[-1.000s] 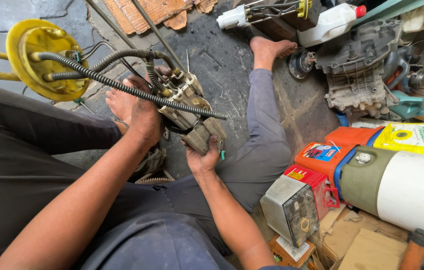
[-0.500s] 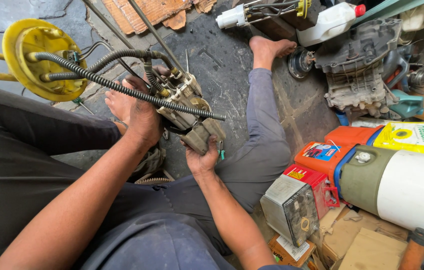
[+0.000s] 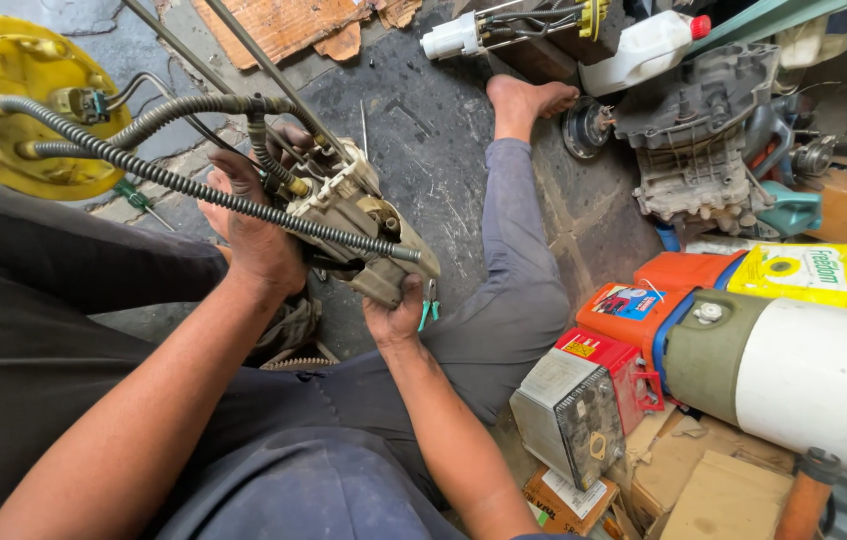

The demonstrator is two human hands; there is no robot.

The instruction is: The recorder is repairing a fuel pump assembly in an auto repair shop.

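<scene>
Person sits on floor (image 3: 423, 130), legs spread. Pump assembly (image 3: 358, 225) held up over lap, between both hands. Yellow flange (image 3: 3, 120) at upper left, joined to pump by ribbed hoses (image 3: 193, 185). Left hand (image 3: 258, 235) closed round hoses and pump's left side. Right hand (image 3: 398, 315) grips pump's lower end from below. Green screwdriver (image 3: 138, 195) on floor beneath hoses.

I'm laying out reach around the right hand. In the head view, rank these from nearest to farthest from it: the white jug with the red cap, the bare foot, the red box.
From the right hand:
1. Red box, to its right.
2. Bare foot, above, at the leg's end.
3. White jug, top right, past the foot.
</scene>
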